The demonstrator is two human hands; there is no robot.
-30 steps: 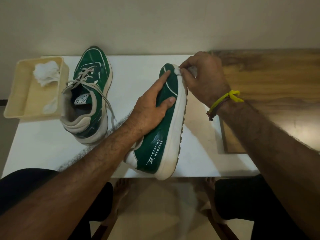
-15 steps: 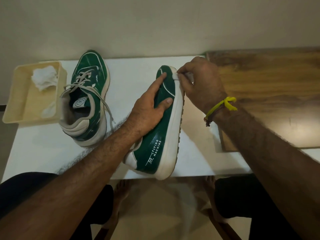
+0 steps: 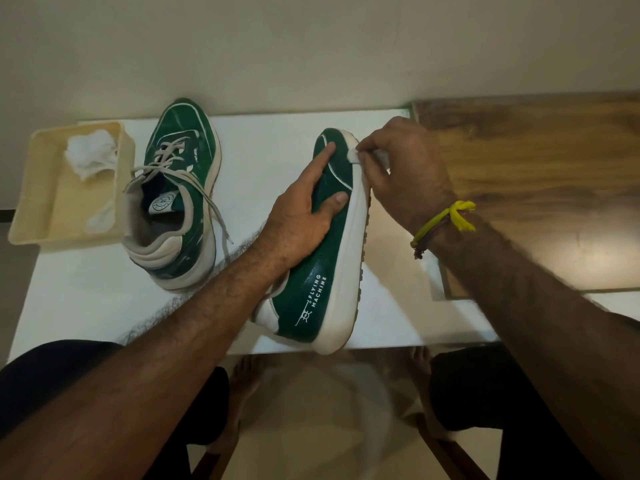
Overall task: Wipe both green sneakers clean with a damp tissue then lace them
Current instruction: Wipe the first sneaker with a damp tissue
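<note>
A green sneaker (image 3: 313, 289) with a white sole lies tipped on its side in the middle of the white table (image 3: 86, 299), toe pointing away. My left hand (image 3: 304, 209) grips its upper, index finger stretched toward the toe, thumb pressed on the green side. My right hand (image 3: 401, 171) pinches a small white tissue (image 3: 354, 156) against the white sole edge near the toe. The second green sneaker (image 3: 180, 202) stands upright to the left, its grey laces loose and trailing over the side.
A cream plastic tray (image 3: 31, 206) at the table's left edge holds crumpled white tissues (image 3: 90, 157). A wooden board (image 3: 540, 188) covers the table's right part. A wall runs close behind. My knees and bare feet show below the table's front edge.
The view has shifted slightly. My right hand with the tissue stays at the sole edge near the toe, rubbing with small movements. My left hand keeps its hold.
</note>
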